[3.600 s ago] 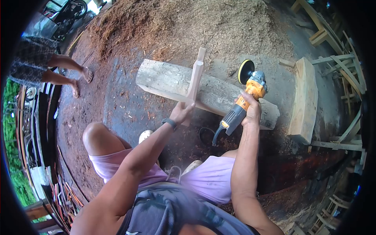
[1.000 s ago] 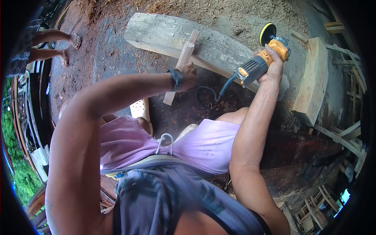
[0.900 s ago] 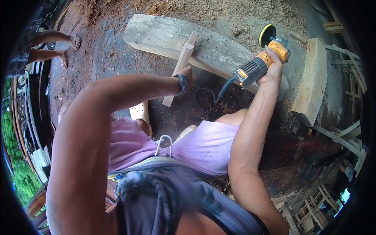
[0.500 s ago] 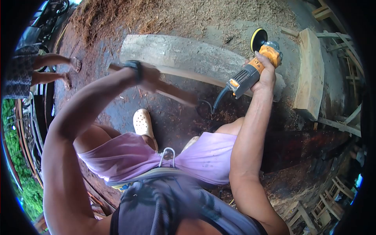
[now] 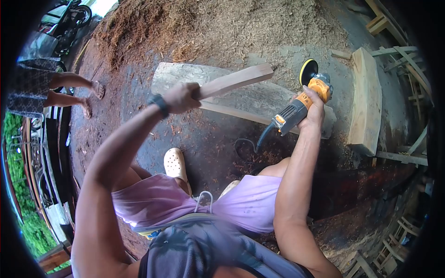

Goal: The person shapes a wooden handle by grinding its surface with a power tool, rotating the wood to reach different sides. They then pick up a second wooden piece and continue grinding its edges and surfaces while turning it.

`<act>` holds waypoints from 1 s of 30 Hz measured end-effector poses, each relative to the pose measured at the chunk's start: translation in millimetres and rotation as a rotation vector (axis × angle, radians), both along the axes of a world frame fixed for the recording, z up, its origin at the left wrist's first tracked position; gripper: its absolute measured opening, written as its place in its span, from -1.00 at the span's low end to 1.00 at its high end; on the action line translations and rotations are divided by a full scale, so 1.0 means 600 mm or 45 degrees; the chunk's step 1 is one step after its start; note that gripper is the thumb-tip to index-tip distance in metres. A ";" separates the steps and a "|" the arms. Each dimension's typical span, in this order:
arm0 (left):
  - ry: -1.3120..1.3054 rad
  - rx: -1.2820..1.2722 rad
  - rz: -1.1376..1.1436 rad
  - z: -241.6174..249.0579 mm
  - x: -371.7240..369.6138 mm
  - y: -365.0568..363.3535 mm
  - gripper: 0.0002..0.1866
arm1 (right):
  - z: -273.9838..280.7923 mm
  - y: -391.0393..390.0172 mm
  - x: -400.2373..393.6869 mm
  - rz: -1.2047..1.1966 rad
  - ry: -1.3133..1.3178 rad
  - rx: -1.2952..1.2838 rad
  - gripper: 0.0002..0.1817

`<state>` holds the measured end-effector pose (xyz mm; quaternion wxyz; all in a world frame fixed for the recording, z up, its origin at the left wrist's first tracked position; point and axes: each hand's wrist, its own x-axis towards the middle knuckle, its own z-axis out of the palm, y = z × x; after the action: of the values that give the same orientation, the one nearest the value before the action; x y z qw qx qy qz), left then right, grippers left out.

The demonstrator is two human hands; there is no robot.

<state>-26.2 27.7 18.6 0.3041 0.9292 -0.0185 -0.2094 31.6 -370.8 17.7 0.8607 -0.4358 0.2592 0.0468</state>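
My left hand (image 5: pixel 182 98), with a dark watch on its wrist, is closed around one end of a short wooden bar (image 5: pixel 237 81). The bar points right and slightly away from me, above a large wooden slab (image 5: pixel 178 74) on the ground. My right hand (image 5: pixel 313 111) grips the body of an orange and black angle grinder (image 5: pixel 294 109). A round black pad with a yellow rim (image 5: pixel 308 71) is fitted at the grinder's head and faces away from the bar. Its cord (image 5: pixel 264 137) hangs down toward the floor.
Wood shavings (image 5: pixel 259 23) cover the ground ahead. A thick timber block (image 5: pixel 365 102) lies at the right, near wooden frames (image 5: pixel 408 153). Another person's legs (image 5: pixel 74 90) stand at the left. My feet wear pale clogs (image 5: pixel 174 163).
My left hand has swung the wooden bar round, so its free end now points away and to the right. The grinder sits slightly lower in view, still in my right hand.
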 end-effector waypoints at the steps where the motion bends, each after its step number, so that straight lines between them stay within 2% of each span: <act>1: -0.034 0.089 0.013 -0.015 0.000 -0.021 -0.68 | 0.001 0.002 -0.001 -0.001 0.021 0.007 -0.56; 2: -0.064 0.173 0.024 -0.032 -0.004 -0.036 -0.67 | 0.003 0.004 0.000 -0.002 0.015 0.002 -0.56; 5: -0.123 0.081 0.051 -0.081 -0.005 -0.053 -0.62 | -0.004 0.002 -0.001 0.041 0.017 -0.039 -0.55; 8: -0.090 0.077 0.086 -0.081 -0.006 -0.059 -0.59 | 0.013 0.013 -0.009 0.013 0.025 -0.053 -0.55; 11: -0.014 0.057 -0.021 -0.073 -0.007 -0.028 -0.57 | 0.008 0.010 -0.005 0.015 0.025 -0.067 -0.55; 13: 0.456 -0.033 0.099 -0.044 -0.021 -0.011 -0.52 | 0.003 0.009 -0.002 0.013 0.022 -0.059 -0.55; 14: 0.458 -0.029 0.098 -0.042 -0.030 0.003 -0.52 | 0.001 0.009 -0.001 0.011 0.017 -0.054 -0.55; 16: 0.684 -0.045 0.093 -0.039 -0.045 0.033 -0.47 | 0.001 0.011 -0.001 0.005 0.019 -0.054 -0.55; 19: 0.736 -0.113 0.088 -0.047 -0.056 0.065 -0.45 | 0.004 0.016 -0.002 0.010 0.014 -0.042 -0.55; 23: 0.612 -0.111 0.057 -0.066 -0.058 0.076 -0.39 | 0.006 0.023 0.002 0.038 0.026 -0.042 -0.53; 25: 0.589 -0.120 0.055 -0.072 -0.057 0.068 -0.25 | 0.006 0.024 0.002 0.060 0.016 -0.028 -0.54; 26: 0.586 -0.120 0.056 -0.074 -0.058 0.066 -0.25 | 0.006 0.025 0.003 0.080 0.009 -0.017 -0.54; 28: 0.361 0.026 -0.069 -0.054 -0.063 0.049 -0.13 | 0.009 0.029 0.003 0.083 0.007 -0.027 -0.54; 30: 0.322 0.114 -0.021 -0.024 -0.069 0.039 -0.12 | 0.008 0.030 0.003 0.089 0.010 -0.033 -0.53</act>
<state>-67.3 51.1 4.4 0.2604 0.9078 0.0220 -0.3281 33.3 -352.6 22.5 0.8517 -0.4557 0.2477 0.0751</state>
